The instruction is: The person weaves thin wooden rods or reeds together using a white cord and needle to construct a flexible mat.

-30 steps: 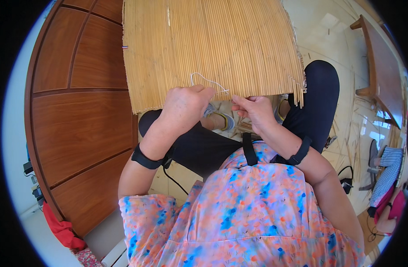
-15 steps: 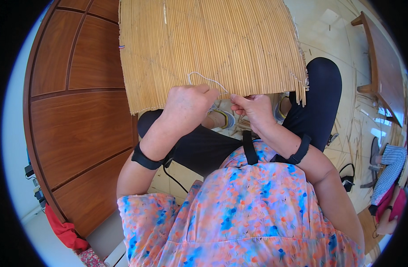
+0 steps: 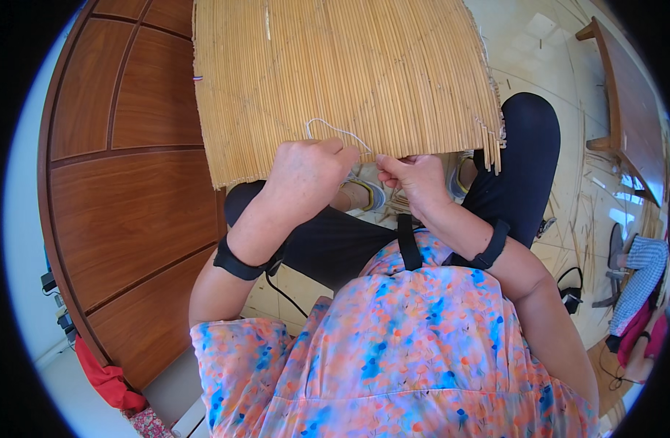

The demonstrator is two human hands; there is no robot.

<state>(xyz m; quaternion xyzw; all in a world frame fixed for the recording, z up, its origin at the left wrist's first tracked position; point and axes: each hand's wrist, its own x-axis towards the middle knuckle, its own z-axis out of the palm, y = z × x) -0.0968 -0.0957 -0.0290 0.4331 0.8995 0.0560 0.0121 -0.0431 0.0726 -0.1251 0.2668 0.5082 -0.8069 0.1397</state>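
A mat of thin tan sticks [image 3: 335,69] lies in front of me, its near edge over my lap. My left hand [image 3: 309,175] is closed at that edge, fingertips turned down and partly hidden. A thin white string [image 3: 342,131] loops over the mat from beside this hand to the edge between my hands; the left fingers appear to grip it. Just to the right, my right hand [image 3: 419,179] pinches thumb and finger together at the mat's edge. What sits in that pinch is too small to make out. Several stick ends [image 3: 492,153] jut out at the near right corner.
A brown wooden cabinet [image 3: 130,219] stands close on my left. To the right are a low wooden bench [image 3: 627,109] and loose sticks [image 3: 587,219] strewn over the tiled floor. Another person's checked sleeve or clothing [image 3: 645,266] shows at the far right.
Both hands and the mat have shifted very slightly left in the picture; the pinches and the string loop look the same. At the far right, the other person's arm has moved.
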